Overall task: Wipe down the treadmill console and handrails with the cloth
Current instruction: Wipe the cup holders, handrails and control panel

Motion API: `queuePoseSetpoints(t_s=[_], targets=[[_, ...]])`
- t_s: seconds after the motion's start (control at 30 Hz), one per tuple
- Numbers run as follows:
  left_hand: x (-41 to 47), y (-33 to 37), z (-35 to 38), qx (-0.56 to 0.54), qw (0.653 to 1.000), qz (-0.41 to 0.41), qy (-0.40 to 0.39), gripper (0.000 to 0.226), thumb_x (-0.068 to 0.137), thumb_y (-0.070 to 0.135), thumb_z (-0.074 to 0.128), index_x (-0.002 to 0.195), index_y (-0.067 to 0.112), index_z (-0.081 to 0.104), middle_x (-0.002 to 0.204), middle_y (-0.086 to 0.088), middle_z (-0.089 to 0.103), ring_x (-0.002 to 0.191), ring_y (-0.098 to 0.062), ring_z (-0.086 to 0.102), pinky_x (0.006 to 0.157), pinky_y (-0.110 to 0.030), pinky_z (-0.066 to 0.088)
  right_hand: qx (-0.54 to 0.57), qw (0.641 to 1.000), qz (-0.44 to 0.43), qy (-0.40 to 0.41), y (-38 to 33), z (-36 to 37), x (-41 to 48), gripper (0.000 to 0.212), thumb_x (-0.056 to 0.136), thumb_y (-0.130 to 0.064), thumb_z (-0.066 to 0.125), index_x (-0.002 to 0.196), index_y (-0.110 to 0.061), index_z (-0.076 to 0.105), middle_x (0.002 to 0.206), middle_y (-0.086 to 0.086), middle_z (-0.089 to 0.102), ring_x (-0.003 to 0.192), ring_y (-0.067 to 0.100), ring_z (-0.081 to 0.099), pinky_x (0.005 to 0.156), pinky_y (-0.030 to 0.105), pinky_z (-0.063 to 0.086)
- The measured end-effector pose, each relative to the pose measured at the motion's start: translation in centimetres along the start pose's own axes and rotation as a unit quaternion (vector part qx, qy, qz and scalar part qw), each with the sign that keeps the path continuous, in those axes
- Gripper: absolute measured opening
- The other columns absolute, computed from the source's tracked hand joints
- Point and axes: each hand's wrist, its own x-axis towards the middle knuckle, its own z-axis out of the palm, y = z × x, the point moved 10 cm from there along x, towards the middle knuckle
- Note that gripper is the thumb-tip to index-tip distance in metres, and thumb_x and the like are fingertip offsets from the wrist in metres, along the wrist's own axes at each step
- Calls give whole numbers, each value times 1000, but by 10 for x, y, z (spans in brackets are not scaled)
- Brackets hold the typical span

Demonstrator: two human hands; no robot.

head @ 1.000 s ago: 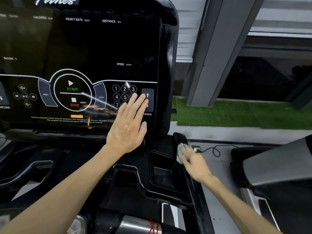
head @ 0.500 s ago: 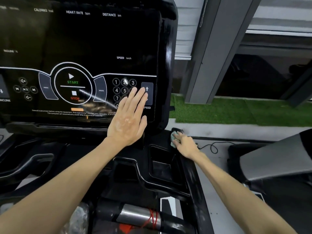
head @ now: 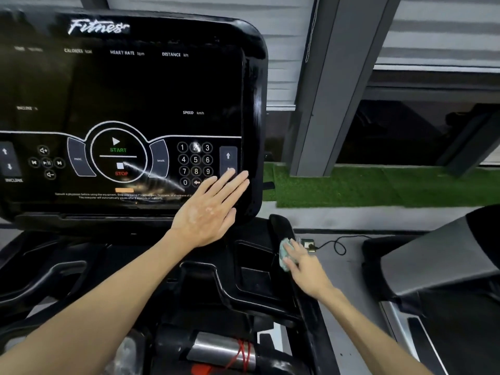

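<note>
Left hand lies flat on the "Fitness" console. Right hand, fingers straight, presses the cloth onto the handrail.

The scene is taken by one wide-angle camera worn on the head, pointed forward and down. The glossy black treadmill console is seen from near and fills the upper left, its right edge falling near the frame's middle. The green artificial turf strip and grey square pillar are caught farther off, at the right.
</note>
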Motion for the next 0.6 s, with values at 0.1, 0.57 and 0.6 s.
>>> queuePoseSetpoints(t_s=[0.1, 0.57, 0.6], targets=[[0, -1, -2, -9, 1000, -1, 1, 62, 95, 25, 36, 153, 9, 21, 162, -6, 16, 148, -26, 18, 117, -44, 22, 0, 1000, 30, 4, -1, -3, 28, 46, 103, -25, 40, 148, -17, 36, 158, 6, 23, 145, 27, 24, 115, 34, 21], [1, 0, -2, -3, 1000, 1, 10, 62, 94, 24, 36, 153, 7, 23, 161, -8, 18, 148, -28, 19, 118, -43, 22, -22, 1000, 12, 12, 10, 17, -44, 49, 101, -24, 39, 149, -23, 32, 160, 0, 20, 148, 21, 11, 114, 43, 30], [1, 0, -2, -4, 1000, 1, 9, 62, 94, 23, 37, 153, 7, 23, 161, -8, 18, 148, -27, 19, 118, -43, 21, -32, 999, 14, 13, 7, 16, -26, 49, 101, -23, 39, 150, -20, 31, 160, 3, 21, 148, 24, 11, 115, 41, 28]])
